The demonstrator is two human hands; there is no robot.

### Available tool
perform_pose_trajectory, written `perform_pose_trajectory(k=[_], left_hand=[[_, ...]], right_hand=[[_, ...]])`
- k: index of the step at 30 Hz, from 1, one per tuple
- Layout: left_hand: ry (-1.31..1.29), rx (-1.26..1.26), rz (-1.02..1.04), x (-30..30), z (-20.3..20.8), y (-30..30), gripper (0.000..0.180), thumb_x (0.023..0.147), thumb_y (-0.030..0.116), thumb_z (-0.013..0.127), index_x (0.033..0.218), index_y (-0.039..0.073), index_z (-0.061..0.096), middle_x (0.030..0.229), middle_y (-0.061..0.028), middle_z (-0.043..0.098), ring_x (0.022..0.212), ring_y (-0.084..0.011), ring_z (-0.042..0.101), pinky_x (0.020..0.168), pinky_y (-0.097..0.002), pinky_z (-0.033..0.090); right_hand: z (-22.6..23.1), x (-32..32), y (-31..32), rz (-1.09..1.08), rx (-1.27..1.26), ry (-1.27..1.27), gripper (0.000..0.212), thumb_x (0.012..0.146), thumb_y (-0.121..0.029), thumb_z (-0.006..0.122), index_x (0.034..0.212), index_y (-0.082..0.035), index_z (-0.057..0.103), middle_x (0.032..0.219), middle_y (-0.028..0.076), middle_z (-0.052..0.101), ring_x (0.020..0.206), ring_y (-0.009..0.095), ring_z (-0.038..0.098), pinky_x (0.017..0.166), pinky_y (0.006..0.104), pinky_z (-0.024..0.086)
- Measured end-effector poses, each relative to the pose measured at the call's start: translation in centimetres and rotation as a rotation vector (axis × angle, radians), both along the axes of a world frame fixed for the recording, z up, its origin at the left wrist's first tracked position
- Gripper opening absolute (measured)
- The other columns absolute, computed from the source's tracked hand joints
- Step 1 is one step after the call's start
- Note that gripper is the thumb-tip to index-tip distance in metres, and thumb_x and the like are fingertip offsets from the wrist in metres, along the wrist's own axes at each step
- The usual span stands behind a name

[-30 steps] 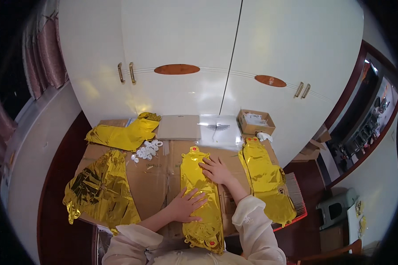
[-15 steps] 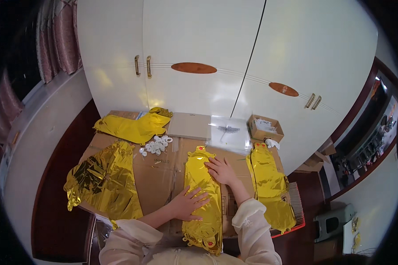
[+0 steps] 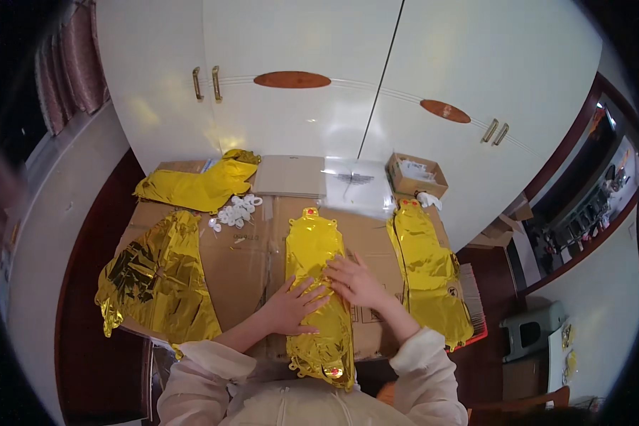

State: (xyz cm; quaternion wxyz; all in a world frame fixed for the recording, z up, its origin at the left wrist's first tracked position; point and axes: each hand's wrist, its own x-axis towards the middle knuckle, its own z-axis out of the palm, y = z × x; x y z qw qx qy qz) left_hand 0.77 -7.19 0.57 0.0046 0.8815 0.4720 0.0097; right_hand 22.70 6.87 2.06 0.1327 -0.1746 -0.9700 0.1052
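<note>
A long gold foil balloon [image 3: 312, 245], flat and creased, lies lengthwise in front of me on the cardboard. Small tabs line its edges, and a red dot marks each end. Across its middle, at the left edge, my left hand [image 3: 292, 309] rests with its fingers spread. My right hand [image 3: 355, 281] lies on the right edge, slightly farther up, its fingers stretched over the foil. Neither hand grips anything. The balloon's near end almost reaches my clothing.
More gold foil balloons lie at the left [image 3: 163, 277], far left [image 3: 199, 184] and right [image 3: 429, 277]. White ring-like pieces [image 3: 236, 211] sit beyond my left hand. Flat cardboard [image 3: 291, 176], a clear plastic sheet [image 3: 358, 192] and a small box [image 3: 433, 186] line the back, before white cabinets.
My right hand has slid nearer to me along the foil, closer to the left hand. The left hand stays pressed on the balloon. The whole view has shifted slightly.
</note>
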Motion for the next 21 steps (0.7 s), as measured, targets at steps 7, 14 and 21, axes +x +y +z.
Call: perform_pose_trajectory(k=[7, 14, 21], left_hand=[[-0.003, -0.003, 0.002, 0.0, -0.2, 0.2, 0.085, 0.087, 0.072, 0.046, 0.152, 0.018, 0.032, 0.156, -0.0084, 0.032, 0.145, -0.0351, 0.025, 0.115, -0.0611, 0.018], [-0.028, 0.013, -0.003, 0.0, 0.2, 0.0, 0.089, 0.086, 0.073, 0.046, 0.152, 0.015, 0.030, 0.156, -0.0100, 0.032, 0.146, -0.0341, 0.024, 0.116, -0.0604, 0.017], [-0.089, 0.018, 0.041, -0.1, -0.3, 0.1, 0.102, 0.085, 0.076, 0.045, 0.150, -0.001, 0.028, 0.153, -0.0242, 0.029, 0.145, -0.0369, 0.024, 0.116, -0.0575, 0.018]], right_hand=[[-2.8, 3.0, -4.0, -0.077, 0.004, -0.062, 0.050, 0.096, -0.028, 0.053, 0.143, -0.013, 0.048, 0.148, 0.006, 0.046, 0.141, 0.024, 0.038, 0.120, 0.0530, 0.014], [-2.6, 2.9, -4.4, -0.090, 0.033, -0.052, 0.050, 0.097, -0.030, 0.051, 0.143, -0.010, 0.047, 0.148, 0.006, 0.046, 0.141, 0.024, 0.037, 0.120, 0.0533, 0.013], [-2.3, 1.5, -5.5, -0.060, 0.066, -0.081, 0.048, 0.097, -0.029, 0.052, 0.141, -0.009, 0.049, 0.145, 0.008, 0.049, 0.139, 0.024, 0.039, 0.119, 0.0514, 0.016]])
